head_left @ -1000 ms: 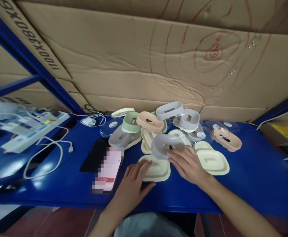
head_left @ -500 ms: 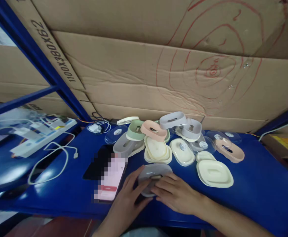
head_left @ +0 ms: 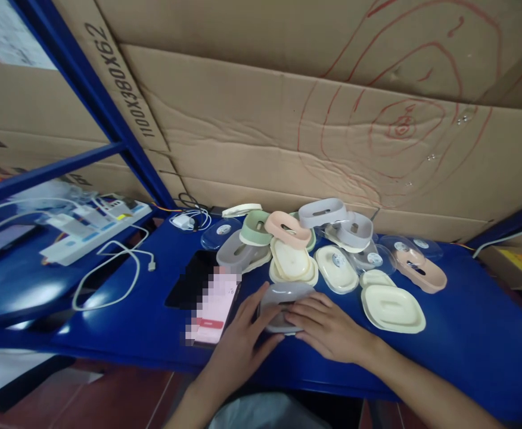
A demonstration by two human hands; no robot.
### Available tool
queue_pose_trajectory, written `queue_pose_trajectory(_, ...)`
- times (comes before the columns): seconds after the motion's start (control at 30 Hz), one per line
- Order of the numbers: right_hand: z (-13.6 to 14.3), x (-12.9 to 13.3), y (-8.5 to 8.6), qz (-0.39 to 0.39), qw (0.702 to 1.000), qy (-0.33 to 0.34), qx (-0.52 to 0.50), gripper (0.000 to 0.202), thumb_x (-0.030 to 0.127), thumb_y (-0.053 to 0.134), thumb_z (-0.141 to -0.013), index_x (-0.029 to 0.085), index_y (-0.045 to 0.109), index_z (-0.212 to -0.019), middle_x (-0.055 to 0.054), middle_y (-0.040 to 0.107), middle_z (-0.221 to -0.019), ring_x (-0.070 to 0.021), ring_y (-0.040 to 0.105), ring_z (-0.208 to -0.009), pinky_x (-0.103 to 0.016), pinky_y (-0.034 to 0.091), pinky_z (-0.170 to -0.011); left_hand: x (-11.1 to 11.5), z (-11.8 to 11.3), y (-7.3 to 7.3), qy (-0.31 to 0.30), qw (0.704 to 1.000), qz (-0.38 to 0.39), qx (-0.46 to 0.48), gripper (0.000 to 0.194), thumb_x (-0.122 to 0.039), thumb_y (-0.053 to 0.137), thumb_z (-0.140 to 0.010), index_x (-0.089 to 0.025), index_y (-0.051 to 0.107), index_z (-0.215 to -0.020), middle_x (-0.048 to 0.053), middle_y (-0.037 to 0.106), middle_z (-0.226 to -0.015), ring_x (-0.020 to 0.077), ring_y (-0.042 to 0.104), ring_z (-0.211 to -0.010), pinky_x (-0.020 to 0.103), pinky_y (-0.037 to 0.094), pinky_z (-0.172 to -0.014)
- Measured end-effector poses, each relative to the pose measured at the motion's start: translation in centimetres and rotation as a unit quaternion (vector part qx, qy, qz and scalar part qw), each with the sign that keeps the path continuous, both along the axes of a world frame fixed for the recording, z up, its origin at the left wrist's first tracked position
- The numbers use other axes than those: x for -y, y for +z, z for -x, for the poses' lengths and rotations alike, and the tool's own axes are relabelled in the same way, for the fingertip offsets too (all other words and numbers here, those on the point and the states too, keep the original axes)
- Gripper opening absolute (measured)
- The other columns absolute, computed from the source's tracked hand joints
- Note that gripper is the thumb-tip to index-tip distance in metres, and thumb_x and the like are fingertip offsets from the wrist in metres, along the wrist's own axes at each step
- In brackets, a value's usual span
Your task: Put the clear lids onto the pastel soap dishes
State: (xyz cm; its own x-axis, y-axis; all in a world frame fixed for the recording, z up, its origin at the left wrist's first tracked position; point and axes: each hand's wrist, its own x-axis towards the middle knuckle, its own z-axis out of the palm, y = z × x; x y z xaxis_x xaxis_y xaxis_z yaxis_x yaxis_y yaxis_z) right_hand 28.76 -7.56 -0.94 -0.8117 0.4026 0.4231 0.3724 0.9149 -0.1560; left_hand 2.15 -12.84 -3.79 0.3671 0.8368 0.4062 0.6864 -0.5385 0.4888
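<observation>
Close to the table's front edge, a grey oval soap dish with a slot in its middle lies between my two hands. My left hand grips its left side, thumb at the near rim and fingers along the far left rim. Over the right side curl the fingers of my right hand, reaching to the slot. A pale strip shows under the dish's near edge. Just behind lie stacked cream trays. Farther back, a pink dish body and a green one rest on the pile.
Left of my hands is a phone with a lit screen. A white power strip and a cable lie farther left. Cream trays, clear lids and a pink dish body spread right. Cardboard stands behind.
The view has shifted left and slightly down, so everything sits farther right and most things a little higher. Both hands stay on the grey soap dish, with the right fingers flatter over it.
</observation>
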Motion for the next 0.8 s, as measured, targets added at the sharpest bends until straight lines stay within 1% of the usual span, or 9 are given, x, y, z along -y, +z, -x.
queue_pose_trajectory(0.2, 0.1, 0.3, 0.0, -0.016, 1.0, -0.001, -0.005, 0.034, 0.028, 0.054, -0.111, 0.014, 0.064, -0.14, -0.011, 0.076, -0.133, -0.0214, 0.07, -0.123, -0.039, 0.051, -0.112, 0.5, 0.3, -0.2, 0.008, 1.0, -0.004, 0.0, 0.049, -0.034, 0.063, -0.108, -0.029, 0.05, -0.155, 0.017, 0.041, -0.17, 0.0335, 0.055, -0.149, 0.052, 0.058, -0.115)
queue_pose_trajectory(0.3, -0.2, 0.2, -0.3, -0.011, 1.0, -0.007, 0.002, 0.032, 0.027, 0.053, -0.111, 0.015, 0.065, -0.137, -0.011, 0.077, -0.132, -0.0216, 0.07, -0.123, -0.039, 0.051, -0.111, 0.5, 0.2, -0.1, 0.001, 1.0, 0.016, -0.027, 0.058, -0.037, 0.073, -0.102, -0.029, 0.051, -0.155, 0.017, 0.037, -0.173, 0.036, 0.052, -0.151, 0.055, 0.057, -0.116)
queue_pose_trajectory(0.37, -0.4, 0.1, -0.6, -0.003, 1.0, -0.001, 0.01, 0.034, 0.033, 0.055, -0.111, 0.015, 0.065, -0.138, -0.011, 0.076, -0.133, -0.0219, 0.07, -0.124, -0.039, 0.051, -0.111, 0.5, 0.1, -0.1, -0.007, 0.999, 0.016, -0.052, 0.063, -0.035, 0.08, -0.097, -0.03, 0.053, -0.154, 0.015, 0.038, -0.173, 0.0381, 0.049, -0.154, 0.058, 0.056, -0.117)
queue_pose_trajectory(0.47, -0.6, 0.3, -0.9, -0.002, 0.999, 0.003, 0.038, 0.04, 0.041, 0.059, -0.109, 0.017, 0.065, -0.141, -0.011, 0.073, -0.141, -0.0229, 0.067, -0.131, -0.039, 0.051, -0.113, 0.4, -0.1, -0.3, -0.012, 0.997, -0.015, -0.072, 0.056, -0.027, 0.077, -0.099, -0.029, 0.057, -0.151, 0.012, 0.047, -0.168, 0.0376, 0.048, -0.154, 0.058, 0.056, -0.117)
queue_pose_trajectory(0.53, -0.5, 0.6, -1.1, -0.023, 0.998, -0.002, 0.057, 0.037, 0.036, 0.06, -0.109, 0.017, 0.066, -0.141, -0.011, 0.071, -0.145, -0.0223, 0.065, -0.134, -0.038, 0.051, -0.114, 0.3, -0.1, -0.5, -0.02, 0.996, -0.038, -0.078, 0.049, -0.023, 0.07, -0.102, -0.028, 0.059, -0.15, 0.012, 0.05, -0.166, 0.0358, 0.049, -0.154, 0.056, 0.057, -0.117)
queue_pose_trajectory(0.6, -0.3, 0.7, -1.1, -0.05, 0.997, -0.001, 0.058, 0.035, 0.031, 0.058, -0.11, 0.016, 0.067, -0.139, -0.011, 0.072, -0.144, -0.021, 0.066, -0.133, -0.038, 0.051, -0.113, 0.2, -0.1, -0.6, -0.032, 0.994, -0.054, -0.084, 0.047, -0.022, 0.066, -0.104, -0.027, 0.06, -0.151, 0.011, 0.052, -0.165, 0.0347, 0.049, -0.154, 0.055, 0.057, -0.117)
queue_pose_trajectory(0.7, -1.1, -0.2, 0.1, -0.075, 0.997, -0.002, 0.035, 0.033, 0.033, 0.056, -0.11, 0.017, 0.07, -0.136, -0.01, 0.076, -0.137, -0.0201, 0.068, -0.129, -0.038, 0.052, -0.112, 0.0, -0.1, -0.7, -0.036, 0.994, -0.059, -0.083, 0.044, -0.022, 0.065, -0.104, -0.027, 0.062, -0.148, 0.01, 0.054, -0.164, 0.0347, 0.049, -0.155, 0.054, 0.059, -0.115)
queue_pose_trajectory(0.73, -1.7, -0.9, 0.9, -0.087, 0.996, -0.019, 0.025, 0.032, 0.031, 0.055, -0.111, 0.019, 0.071, -0.136, -0.009, 0.077, -0.135, -0.0204, 0.068, -0.128, -0.039, 0.052, -0.111, 0.0, -0.1, -0.7, -0.034, 0.994, -0.058, -0.08, 0.043, -0.022, 0.065, -0.104, -0.027, 0.063, -0.146, 0.01, 0.055, -0.164, 0.0348, 0.049, -0.154, 0.054, 0.059, -0.115)
queue_pose_trajectory(0.8, -3.6, -3.1, 2.8, -0.116, 0.989, -0.091, 0.011, 0.031, 0.024, 0.053, -0.11, 0.021, 0.071, -0.136, -0.01, 0.077, -0.134, -0.0224, 0.068, -0.127, -0.042, 0.051, -0.109, -0.1, -0.1, -0.8, -0.033, 0.995, -0.056, -0.076, 0.041, -0.024, 0.065, -0.105, -0.028, 0.064, -0.145, 0.009, 0.055, -0.164, 0.0349, 0.049, -0.154, 0.055, 0.059, -0.115)
